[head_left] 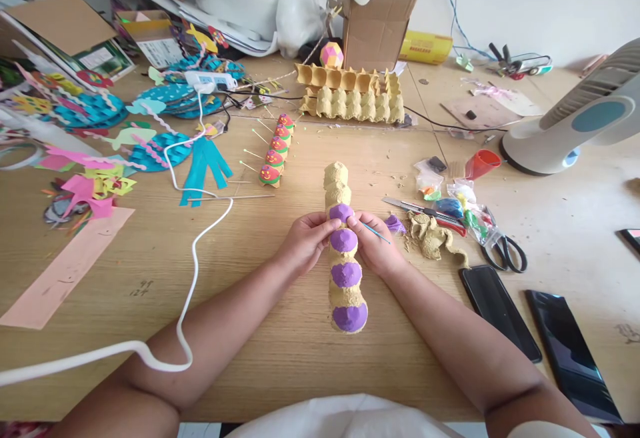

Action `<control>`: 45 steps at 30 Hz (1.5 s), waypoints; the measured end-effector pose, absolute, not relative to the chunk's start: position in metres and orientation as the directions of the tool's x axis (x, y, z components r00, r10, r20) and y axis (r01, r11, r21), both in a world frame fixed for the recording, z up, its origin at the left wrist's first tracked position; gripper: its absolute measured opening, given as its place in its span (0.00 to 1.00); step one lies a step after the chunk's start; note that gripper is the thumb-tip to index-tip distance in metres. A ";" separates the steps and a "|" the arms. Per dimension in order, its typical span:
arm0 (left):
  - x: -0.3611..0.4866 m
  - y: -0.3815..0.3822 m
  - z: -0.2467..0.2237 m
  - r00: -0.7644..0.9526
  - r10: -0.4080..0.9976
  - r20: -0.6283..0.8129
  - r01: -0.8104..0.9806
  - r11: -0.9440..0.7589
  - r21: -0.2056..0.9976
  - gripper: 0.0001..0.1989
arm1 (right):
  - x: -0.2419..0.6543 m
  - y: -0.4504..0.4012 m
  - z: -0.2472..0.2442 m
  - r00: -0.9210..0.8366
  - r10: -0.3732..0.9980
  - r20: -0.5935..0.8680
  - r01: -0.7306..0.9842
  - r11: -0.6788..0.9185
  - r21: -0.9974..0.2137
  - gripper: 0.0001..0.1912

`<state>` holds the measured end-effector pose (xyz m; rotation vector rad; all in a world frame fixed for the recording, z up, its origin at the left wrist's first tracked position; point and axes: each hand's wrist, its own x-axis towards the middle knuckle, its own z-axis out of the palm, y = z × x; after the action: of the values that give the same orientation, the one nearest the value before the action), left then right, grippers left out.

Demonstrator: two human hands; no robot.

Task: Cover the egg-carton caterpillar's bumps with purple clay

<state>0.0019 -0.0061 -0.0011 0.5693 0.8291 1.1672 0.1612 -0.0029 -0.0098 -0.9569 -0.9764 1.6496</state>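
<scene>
A strip of egg carton (336, 175) coated in tan clay points away from me, held above the wooden table. Purple clay caps (345, 275) cover several of its bumps, while the two at the far end are plain tan. My left hand (311, 237) pinches the strip from the left, thumb at the edge of the farthest purple cap. From the right, my right hand (375, 241) grips the same strip, its thumb on that cap. A thin blue stick (375, 232) juts out from the right hand. Fingers beneath the strip are hidden.
Purple clay (395, 224), a utility knife (425, 213), tan clay (431, 237) and scissors (504, 251) lie right. Two phones (500, 311) rest nearer me. A painted carton caterpillar (277, 158), egg carton (350, 101), white cable (195, 251) and fan (575, 115) surround the work.
</scene>
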 end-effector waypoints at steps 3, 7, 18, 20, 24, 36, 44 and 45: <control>0.002 -0.005 -0.001 0.127 0.952 -0.278 -0.540 0.301 0.786 0.16 | 0.161 -0.004 -0.010 -0.228 0.962 -0.147 -0.313 -0.215 -0.925 0.23; 0.003 -0.006 0.001 0.116 0.949 -0.292 -0.542 0.307 0.783 0.16 | 0.161 -0.005 -0.010 -0.227 0.964 -0.139 -0.289 -0.203 -0.936 0.23; 0.000 -0.009 0.004 0.277 0.916 -0.290 -0.605 0.401 0.688 0.20 | 0.161 -0.005 -0.011 -0.231 0.966 -0.115 -0.278 -0.179 -0.944 0.21; 0.001 -0.008 0.005 0.252 0.926 -0.281 -0.609 0.377 0.697 0.20 | 0.162 -0.005 -0.009 -0.231 0.966 -0.113 -0.250 -0.171 -0.953 0.21; 0.000 -0.007 0.007 0.214 0.935 -0.284 -0.587 0.356 0.728 0.18 | 0.163 -0.005 0.001 -0.072 0.997 -0.038 -0.101 -0.046 -0.994 0.20; -0.001 -0.008 0.003 0.135 0.964 -0.228 -0.475 0.265 0.839 0.22 | 0.165 -0.006 0.010 -0.175 0.969 0.174 -0.015 0.174 -0.985 0.18; 0.000 -0.010 0.010 0.161 0.962 -0.222 -0.502 0.273 0.821 0.23 | 0.163 -0.005 0.005 -0.158 0.967 0.201 -0.020 0.200 -0.980 0.17; 0.001 -0.010 0.012 0.169 0.959 -0.226 -0.510 0.282 0.813 0.24 | 0.162 -0.005 0.004 -0.159 0.968 0.194 -0.038 0.190 -0.981 0.17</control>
<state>0.0008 -0.0102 0.0119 0.6584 0.8431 1.1584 0.1624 -0.0051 0.0042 -0.9671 -1.3957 1.1894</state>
